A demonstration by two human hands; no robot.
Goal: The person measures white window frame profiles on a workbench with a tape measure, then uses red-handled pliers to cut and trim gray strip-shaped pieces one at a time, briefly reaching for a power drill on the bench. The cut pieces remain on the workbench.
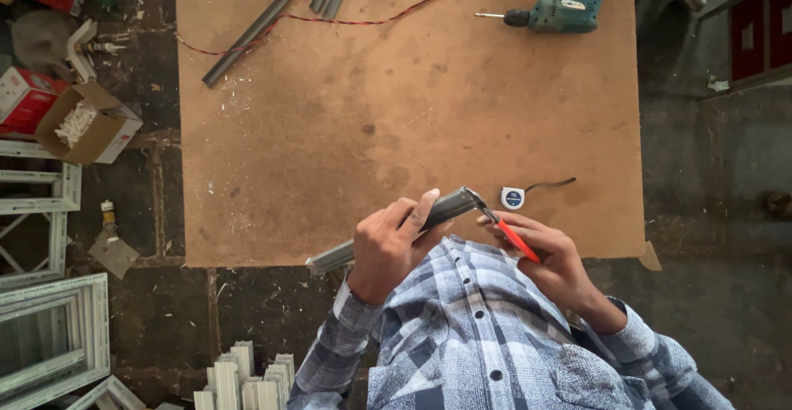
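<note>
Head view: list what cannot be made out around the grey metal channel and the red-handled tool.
- Grey metal channel: middle hidden by the left hand.
- Red-handled tool: tip too small to identify; handle end covered by the right hand.
- Round tape measure: markings too small.

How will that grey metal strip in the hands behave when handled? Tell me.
The grey metal strip looks stiff: gripped by the left hand, it stays straight. Its folded profile probably won't roll. It seems light, since one hand carries it while the right hand holds an orange-handled tool.
</note>
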